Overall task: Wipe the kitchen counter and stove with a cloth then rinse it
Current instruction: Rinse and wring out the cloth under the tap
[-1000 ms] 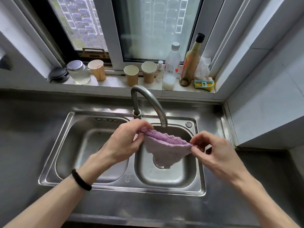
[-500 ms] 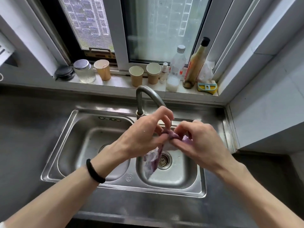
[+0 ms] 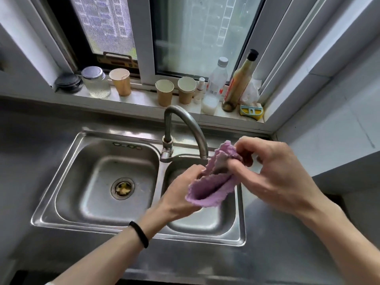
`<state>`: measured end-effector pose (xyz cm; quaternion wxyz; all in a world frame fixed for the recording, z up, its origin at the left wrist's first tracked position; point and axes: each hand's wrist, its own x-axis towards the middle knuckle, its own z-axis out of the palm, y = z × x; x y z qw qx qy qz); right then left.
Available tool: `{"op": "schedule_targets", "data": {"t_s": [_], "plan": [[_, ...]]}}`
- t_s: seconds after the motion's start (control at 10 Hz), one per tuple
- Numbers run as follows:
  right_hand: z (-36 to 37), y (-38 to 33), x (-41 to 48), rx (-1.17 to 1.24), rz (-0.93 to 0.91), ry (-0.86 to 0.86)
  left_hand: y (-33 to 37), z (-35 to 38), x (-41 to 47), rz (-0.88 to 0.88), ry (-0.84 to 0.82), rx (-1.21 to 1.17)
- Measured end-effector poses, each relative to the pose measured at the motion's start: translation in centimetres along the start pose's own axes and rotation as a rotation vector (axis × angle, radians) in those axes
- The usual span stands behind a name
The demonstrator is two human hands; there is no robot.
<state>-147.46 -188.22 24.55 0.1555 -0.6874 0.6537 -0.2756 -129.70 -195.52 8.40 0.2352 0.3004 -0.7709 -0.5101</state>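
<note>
A purple cloth (image 3: pixel 211 186) hangs folded over the right basin of the steel double sink (image 3: pixel 61 190). My left hand (image 3: pixel 181 194) grips its lower left part from underneath, and the cloth hides those fingers. Higher up, my right hand (image 3: pixel 273 171) pinches the cloth's top edge. Both hands are just right of the curved faucet (image 3: pixel 191 128), whose spout ends beside the cloth. No water is seen running. The steel counter (image 3: pixel 277 243) surrounds the sink.
The windowsill behind the faucet holds a glass jar (image 3: pixel 95 83), paper cups (image 3: pixel 164 92), a plastic bottle (image 3: pixel 217 83), a dark-capped sauce bottle (image 3: pixel 238 83) and a yellow brush (image 3: pixel 251 112). The left basin's drain (image 3: pixel 122 188) holds scraps. A tiled wall (image 3: pixel 329 130) stands right.
The cloth went from stretched out between both hands, to bunched under the spout, to folded and held further right. My right hand has risen above my left.
</note>
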Motion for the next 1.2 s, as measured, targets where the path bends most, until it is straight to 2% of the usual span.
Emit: {"op": "schedule_targets", "data": {"t_s": [0.1, 0.3, 0.5, 0.6, 0.7, 0.9, 1.0, 1.1, 1.2], "plan": [[-0.8, 0.3, -0.4, 0.052, -0.003, 0.001, -0.5, 0.8, 0.1, 0.058, 0.109, 0.072], [-2.0, 1.3, -2.1, 0.233, 0.017, 0.042, -2.8, 0.0, 0.3, -0.053, 0.126, 0.177], [-1.9, 4.9, -3.7, 0.306, 0.297, 0.191, -2.5, -5.1, -1.4, -0.171, 0.061, 0.094], [-1.0, 6.5, -4.5, 0.365, 0.397, 0.272, -0.1, -9.0, -2.2, -0.073, 0.075, 0.023], [-0.2, 6.7, -3.8, 0.442, 0.398, 0.372, 2.1, -12.0, -2.4, -0.033, 0.110, -0.040], [-0.1, 5.2, 4.5, 0.502, 0.265, 0.538, 3.3, -15.5, 0.0, -0.072, 0.365, -0.235], [0.4, 5.6, 10.1, 0.412, 0.288, 0.511, 1.9, -16.0, 2.1, -0.195, 0.463, -0.287], [1.4, 6.8, 14.4, 0.182, 0.385, 0.415, -0.5, -15.6, 4.4, -0.361, 0.525, -0.286], [2.8, 7.6, 15.3, 0.117, 0.469, 0.352, -3.0, -15.2, 4.2, -0.535, 0.501, -0.221]]}}
